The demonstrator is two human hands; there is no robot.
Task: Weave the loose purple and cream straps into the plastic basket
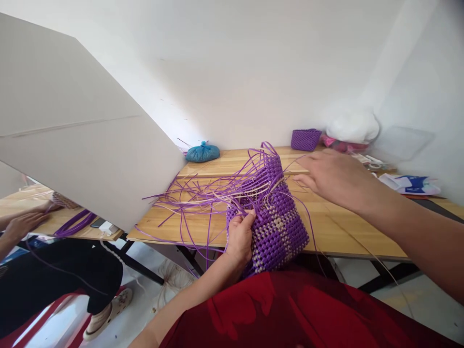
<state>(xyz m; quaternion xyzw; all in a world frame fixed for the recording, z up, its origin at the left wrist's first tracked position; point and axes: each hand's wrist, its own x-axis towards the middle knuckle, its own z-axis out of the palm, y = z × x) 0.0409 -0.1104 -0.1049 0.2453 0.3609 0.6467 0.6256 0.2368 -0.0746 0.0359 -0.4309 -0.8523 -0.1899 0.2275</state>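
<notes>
Head view: my left hand (241,237) grips the purple woven basket (277,224) at the near side of the bench (328,234); whether my right hand (328,169) pinches anything, I cannot tell. Loose strands (217,194) sprawl left, toward a blue bag (203,152) at far left.

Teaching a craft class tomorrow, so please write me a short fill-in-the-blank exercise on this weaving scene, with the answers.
1. The person's ____ hand grips the purple-and-beige woven basket.
2. The small purple basket stands to the ____ of the tied blue bag.
3. The large bundle beside that small basket is coloured ____.

Missing words: left; right; white.
</notes>
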